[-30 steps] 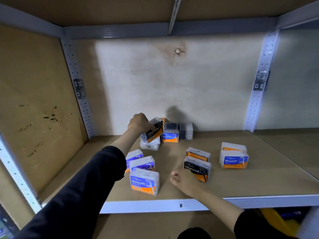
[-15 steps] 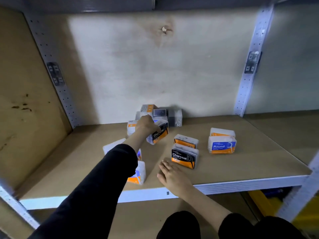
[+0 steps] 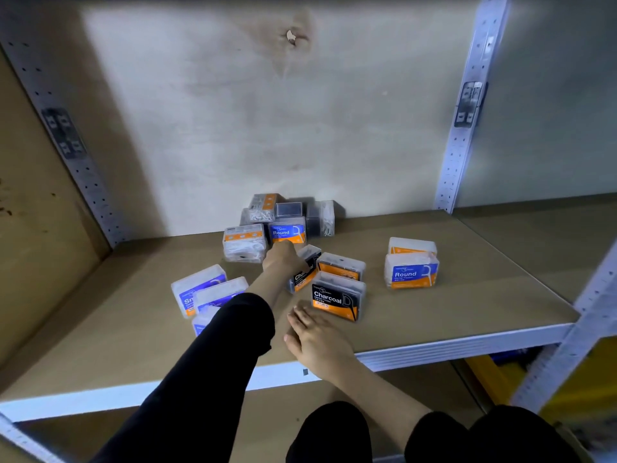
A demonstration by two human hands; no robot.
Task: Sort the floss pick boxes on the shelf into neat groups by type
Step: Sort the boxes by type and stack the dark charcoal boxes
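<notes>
My left hand (image 3: 282, 259) grips a black and orange Charcoal box (image 3: 305, 269), tilted, right beside two other Charcoal boxes (image 3: 337, 295) at the shelf's middle. My right hand (image 3: 317, 339) rests flat on the shelf board near the front edge, fingers straight, just in front of the nearest Charcoal box. Blue Smooth boxes (image 3: 203, 289) lie in a row at the left, partly hidden by my sleeve. Two Round boxes (image 3: 412, 274) stand at the right. A mixed heap (image 3: 277, 222) with another Round box sits against the back wall.
The wooden shelf board (image 3: 467, 295) has a white metal front rail (image 3: 434, 349). Perforated metal uprights (image 3: 464, 128) stand at the back corners. Plywood walls close the back and left. A yellow object (image 3: 574, 389) shows below at the right.
My left hand has carried the Charcoal box from the back heap forward to the other Charcoal boxes. The camera view dropped lower. My right hand stayed on the shelf.
</notes>
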